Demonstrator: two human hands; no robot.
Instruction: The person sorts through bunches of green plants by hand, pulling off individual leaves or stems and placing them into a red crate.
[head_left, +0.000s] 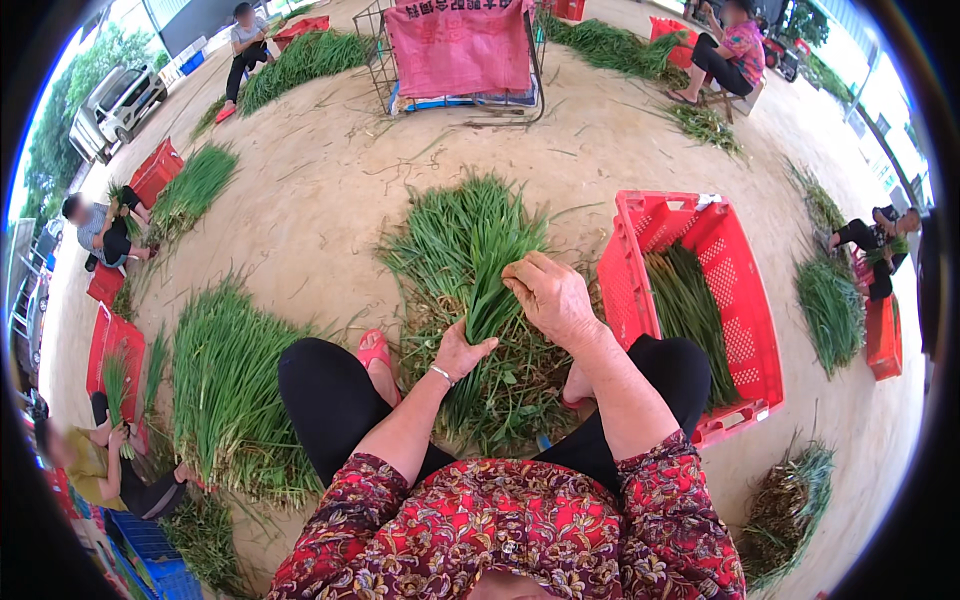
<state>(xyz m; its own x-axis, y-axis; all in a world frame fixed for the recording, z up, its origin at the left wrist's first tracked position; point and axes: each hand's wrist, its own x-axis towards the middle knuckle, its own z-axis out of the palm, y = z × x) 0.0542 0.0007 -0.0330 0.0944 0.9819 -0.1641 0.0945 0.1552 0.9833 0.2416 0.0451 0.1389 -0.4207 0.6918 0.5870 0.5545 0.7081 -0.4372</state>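
My left hand (465, 351), with a bracelet at its wrist, is closed around a bunch of long green chives (491, 300) in front of me. The leaves fan up and away, and the lower part hangs below the hand. My right hand (551, 296) has its fingers curled, thumb and fingertips pinched at the right edge of the leaves. Below both hands lies a loose chive pile (442, 232), its near part littered with trimmings and withered stalks (525, 390). To my right, a red plastic crate (750, 315) holds chives laid lengthwise (686, 315).
A large chive heap (232, 390) lies by my left knee. Trimmings (787, 510) lie at the lower right. Ahead stands a metal-frame cart (465, 52) draped with a pink sack. Several people sit around with crates and chive piles; one person (97, 457) is close on the left.
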